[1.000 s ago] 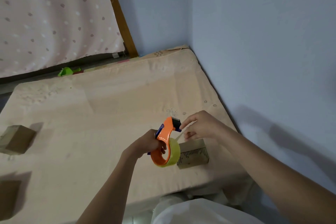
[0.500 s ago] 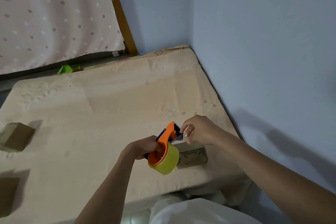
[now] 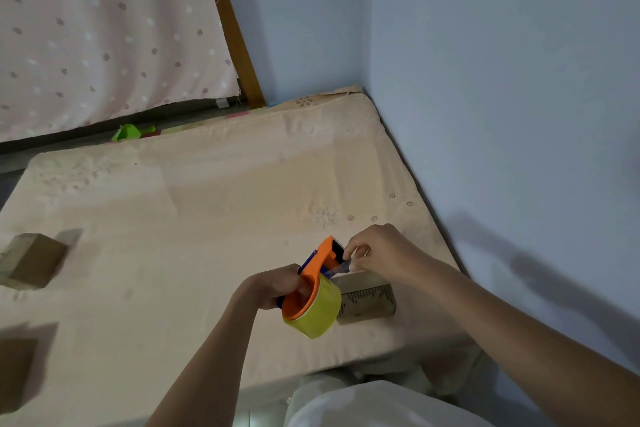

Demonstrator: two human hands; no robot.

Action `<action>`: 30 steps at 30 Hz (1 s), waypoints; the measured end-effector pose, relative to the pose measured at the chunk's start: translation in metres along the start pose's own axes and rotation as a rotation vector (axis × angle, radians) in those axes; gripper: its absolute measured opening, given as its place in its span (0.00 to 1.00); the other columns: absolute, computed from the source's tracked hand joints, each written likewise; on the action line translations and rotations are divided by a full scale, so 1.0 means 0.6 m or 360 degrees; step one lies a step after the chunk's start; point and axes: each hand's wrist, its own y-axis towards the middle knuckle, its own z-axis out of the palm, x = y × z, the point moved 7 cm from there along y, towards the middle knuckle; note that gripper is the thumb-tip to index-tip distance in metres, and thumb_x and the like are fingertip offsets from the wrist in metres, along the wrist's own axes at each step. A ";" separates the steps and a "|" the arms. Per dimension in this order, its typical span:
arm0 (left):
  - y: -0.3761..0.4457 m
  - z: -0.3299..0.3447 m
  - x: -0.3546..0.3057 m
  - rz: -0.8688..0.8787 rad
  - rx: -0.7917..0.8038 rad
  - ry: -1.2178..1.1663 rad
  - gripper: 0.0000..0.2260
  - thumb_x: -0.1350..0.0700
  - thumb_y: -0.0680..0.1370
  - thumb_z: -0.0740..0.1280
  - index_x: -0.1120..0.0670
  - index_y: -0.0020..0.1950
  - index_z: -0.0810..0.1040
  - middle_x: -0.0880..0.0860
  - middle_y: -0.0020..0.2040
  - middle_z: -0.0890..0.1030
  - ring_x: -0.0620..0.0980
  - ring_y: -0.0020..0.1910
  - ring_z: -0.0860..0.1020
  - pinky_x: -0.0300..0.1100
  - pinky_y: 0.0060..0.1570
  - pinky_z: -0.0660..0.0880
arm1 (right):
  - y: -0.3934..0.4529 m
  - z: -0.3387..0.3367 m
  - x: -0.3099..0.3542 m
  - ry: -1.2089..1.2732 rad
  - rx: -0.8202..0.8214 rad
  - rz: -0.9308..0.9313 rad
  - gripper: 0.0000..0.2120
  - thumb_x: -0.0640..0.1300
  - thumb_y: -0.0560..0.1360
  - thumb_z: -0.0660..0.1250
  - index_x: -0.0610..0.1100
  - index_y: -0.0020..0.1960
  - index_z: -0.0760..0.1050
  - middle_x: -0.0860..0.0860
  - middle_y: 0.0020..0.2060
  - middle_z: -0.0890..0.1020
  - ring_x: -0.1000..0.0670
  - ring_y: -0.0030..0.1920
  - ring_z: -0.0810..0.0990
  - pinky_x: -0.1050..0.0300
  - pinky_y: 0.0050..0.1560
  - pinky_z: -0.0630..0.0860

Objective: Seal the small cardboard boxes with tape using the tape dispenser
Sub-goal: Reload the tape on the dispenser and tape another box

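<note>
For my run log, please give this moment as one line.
stage: pulling tape | left hand: grips tape dispenser | right hand: pinches tape end at cutter | nearest box: on mattress, untaped

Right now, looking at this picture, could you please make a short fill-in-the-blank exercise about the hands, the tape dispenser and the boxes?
1. The left hand grips the orange tape dispenser, whose roll of tape is ____ in colour.
2. The right hand pinches the loose end of the ____ at the dispenser's blade.
3. The cardboard box nearest the hands lies on the ____ side of the mattress, close to the wall.

Missing words: yellow; tape; right
</note>
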 end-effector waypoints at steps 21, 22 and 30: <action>0.009 0.012 0.019 -0.0038 0.0242 -0.0032 0.21 0.59 0.71 0.66 0.60 0.63 0.76 0.59 0.57 0.83 0.59 0.55 0.82 0.52 0.55 0.80 | 0.014 -0.009 -0.015 0.0419 0.0239 0.0237 0.02 0.35 0.74 0.74 0.36 0.45 0.84 0.44 0.36 0.86 0.48 0.40 0.87 0.52 0.49 0.84; 0.012 0.013 0.020 -0.0033 0.0261 -0.0051 0.22 0.58 0.72 0.66 0.61 0.66 0.74 0.60 0.61 0.81 0.62 0.59 0.80 0.55 0.59 0.78 | 0.015 -0.011 -0.018 0.0423 0.0247 0.0260 0.02 0.34 0.74 0.74 0.35 0.45 0.84 0.43 0.36 0.86 0.46 0.40 0.87 0.52 0.49 0.84; 0.013 0.027 0.011 0.0048 0.0265 -0.0064 0.21 0.52 0.78 0.67 0.60 0.69 0.73 0.60 0.63 0.80 0.63 0.63 0.78 0.60 0.64 0.74 | 0.019 -0.019 -0.035 0.0482 0.0236 0.0536 0.05 0.32 0.74 0.72 0.29 0.47 0.82 0.37 0.38 0.85 0.45 0.36 0.84 0.57 0.40 0.83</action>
